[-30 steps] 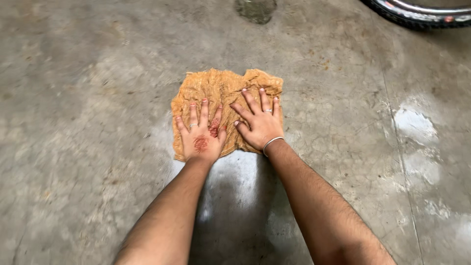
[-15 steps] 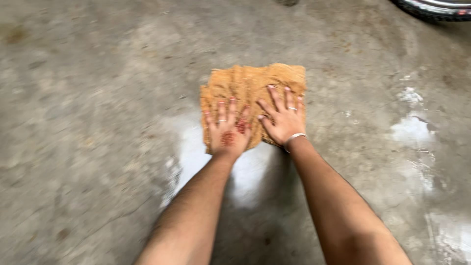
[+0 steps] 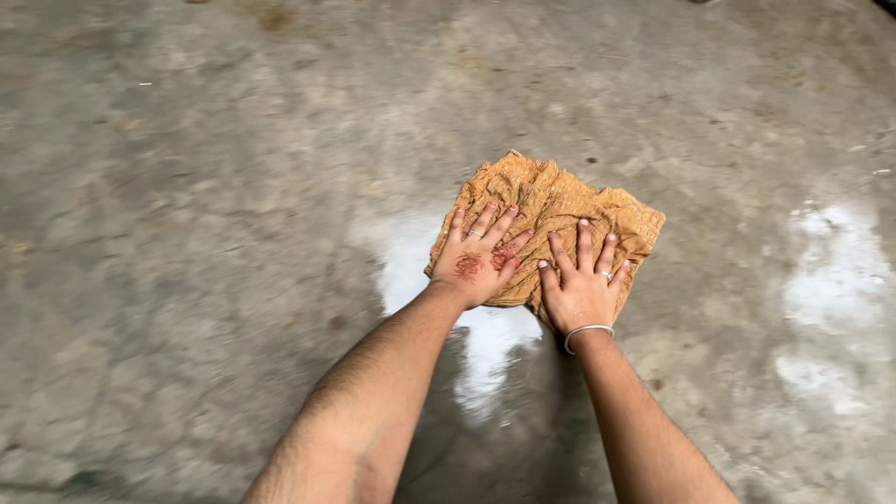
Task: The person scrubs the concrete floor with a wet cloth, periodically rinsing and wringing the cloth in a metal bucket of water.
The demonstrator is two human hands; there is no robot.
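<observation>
Left hand (image 3: 479, 264) lies flat on the near-left part of a crumpled orange-brown cloth (image 3: 560, 207), fingers spread and pointing away, a reddish-brown pattern on its back and a ring on one finger. Just to its right, the right hand (image 3: 582, 290) presses down on the near-right edge of the same rag, fingers likewise splayed, with a ring and a thin silver bangle (image 3: 588, 332) at the wrist. The two hands sit close together, not quite touching as far as I can tell.

The rag is bunched and wrinkled on a grey concrete floor (image 3: 187, 233), with a shiny wet streak (image 3: 485, 341) running from under its near edge back between the forearms. Further right there are more pale wet patches (image 3: 835, 280).

From where I stand, the risk looks plain enough: with weight leaning on flat palms over a slick film, the cloth could skid and a hand shoot forward. The folds might also ride over the water and leave streaks, and the rough concrete could snag the loose weave or scrape a knuckle.

No packages, labels or signs are anywhere in view.
</observation>
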